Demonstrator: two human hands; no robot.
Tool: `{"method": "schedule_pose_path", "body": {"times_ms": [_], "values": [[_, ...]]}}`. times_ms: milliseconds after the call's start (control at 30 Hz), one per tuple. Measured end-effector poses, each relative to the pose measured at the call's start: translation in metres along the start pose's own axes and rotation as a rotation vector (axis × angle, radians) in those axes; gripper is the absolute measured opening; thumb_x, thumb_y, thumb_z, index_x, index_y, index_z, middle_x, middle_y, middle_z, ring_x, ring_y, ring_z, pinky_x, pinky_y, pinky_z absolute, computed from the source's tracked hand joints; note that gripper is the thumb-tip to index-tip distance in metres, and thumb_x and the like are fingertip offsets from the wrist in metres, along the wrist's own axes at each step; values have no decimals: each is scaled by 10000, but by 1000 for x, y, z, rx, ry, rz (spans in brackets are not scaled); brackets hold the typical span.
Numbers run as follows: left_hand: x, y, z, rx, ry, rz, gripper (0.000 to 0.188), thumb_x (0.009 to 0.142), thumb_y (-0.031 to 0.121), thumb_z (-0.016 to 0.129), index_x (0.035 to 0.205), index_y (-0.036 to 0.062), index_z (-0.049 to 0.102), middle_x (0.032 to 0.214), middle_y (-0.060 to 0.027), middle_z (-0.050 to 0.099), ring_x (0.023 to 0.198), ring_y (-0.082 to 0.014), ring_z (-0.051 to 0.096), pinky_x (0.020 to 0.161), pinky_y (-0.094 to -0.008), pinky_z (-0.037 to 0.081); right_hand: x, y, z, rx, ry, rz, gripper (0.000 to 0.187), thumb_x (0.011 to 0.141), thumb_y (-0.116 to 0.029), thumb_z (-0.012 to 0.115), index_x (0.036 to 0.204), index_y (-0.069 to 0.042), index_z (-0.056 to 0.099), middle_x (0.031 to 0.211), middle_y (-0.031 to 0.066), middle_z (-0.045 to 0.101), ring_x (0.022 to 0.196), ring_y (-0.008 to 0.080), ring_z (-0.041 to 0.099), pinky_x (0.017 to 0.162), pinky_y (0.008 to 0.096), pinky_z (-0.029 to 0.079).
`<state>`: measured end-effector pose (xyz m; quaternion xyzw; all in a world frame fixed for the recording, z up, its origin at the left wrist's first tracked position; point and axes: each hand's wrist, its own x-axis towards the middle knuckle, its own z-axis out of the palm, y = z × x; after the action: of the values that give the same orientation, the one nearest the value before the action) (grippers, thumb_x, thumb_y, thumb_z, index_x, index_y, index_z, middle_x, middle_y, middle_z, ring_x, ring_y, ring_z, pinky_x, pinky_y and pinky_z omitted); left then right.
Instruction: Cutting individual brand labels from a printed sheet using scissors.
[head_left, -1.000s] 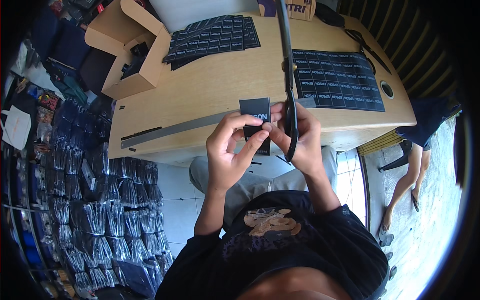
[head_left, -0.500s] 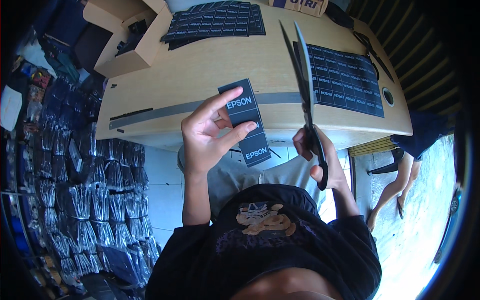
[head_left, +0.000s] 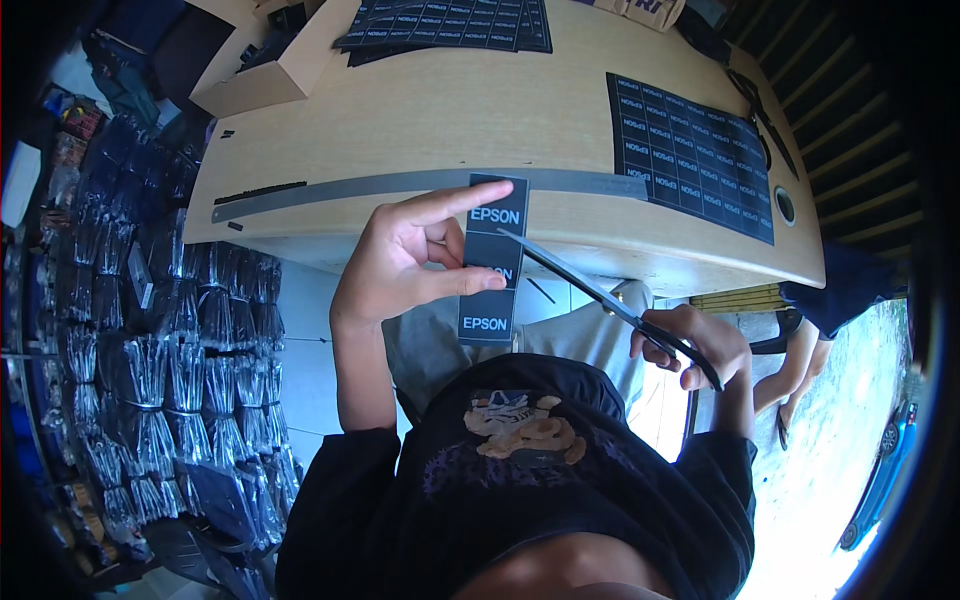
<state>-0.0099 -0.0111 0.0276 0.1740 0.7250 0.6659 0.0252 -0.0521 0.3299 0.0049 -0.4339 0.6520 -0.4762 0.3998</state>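
Note:
In front of my body, my left hand (head_left: 395, 260) pinches a narrow strip of black labels (head_left: 485, 308) with light lettering. The strip hangs upright, its upper end by my index finger and my thumb pressed on its middle. My right hand (head_left: 705, 345) grips the black handles of long scissors (head_left: 585, 288). Their blades look nearly closed and point up and left, with the tip lying across the strip near the line below the top label. Whether the strip sits between the blades, I cannot tell.
Along the table's (head_left: 420, 125) near edge lies a grey metal ruler (head_left: 380, 189), with thin black offcuts (head_left: 275, 191) at its left. A label sheet (head_left: 690, 155) lies right; a sheet stack (head_left: 440, 25) and open cardboard box (head_left: 260, 85) are farther back. Another person's legs (head_left: 800, 365) show right.
The scissors have swung from pointing up, blades apart, to pointing left across the strip, blades nearly closed. My right hand has moved right and down. The strip has turned more upright.

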Motion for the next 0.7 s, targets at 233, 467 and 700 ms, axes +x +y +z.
{"method": "schedule_pose_path", "body": {"times_ms": [233, 467, 700], "values": [[1, -2, 6, -80, -143, -57, 661, 637, -61, 765, 1246, 15, 519, 863, -68, 646, 629, -45, 575, 568, -161, 503, 7, -5, -10, 64, -122, -33, 795, 715, -685, 582, 958, 72, 566, 639, 29, 498, 497, 121, 509, 484, 244, 414], [3, -5, 11, -71, -252, -28, 668, 616, -76, 767, 1233, 11, 525, 1074, -131, 611, 783, -112, 631, 633, -190, 544, 12, -3, -9, 73, -153, 9, 799, 701, -717, 565, 924, 50, 583, 612, 15, 474, 511, 117, 490, 505, 261, 392], [3, -3, 12, -115, -266, -76, 675, 608, -98, 759, 1231, 10, 523, 1135, -145, 582, 854, -138, 627, 685, -212, 563, 11, -3, -6, 68, -140, 4, 819, 694, -736, 547, 910, 53, 588, 630, 37, 515, 528, 140, 534, 521, 271, 424]]}}
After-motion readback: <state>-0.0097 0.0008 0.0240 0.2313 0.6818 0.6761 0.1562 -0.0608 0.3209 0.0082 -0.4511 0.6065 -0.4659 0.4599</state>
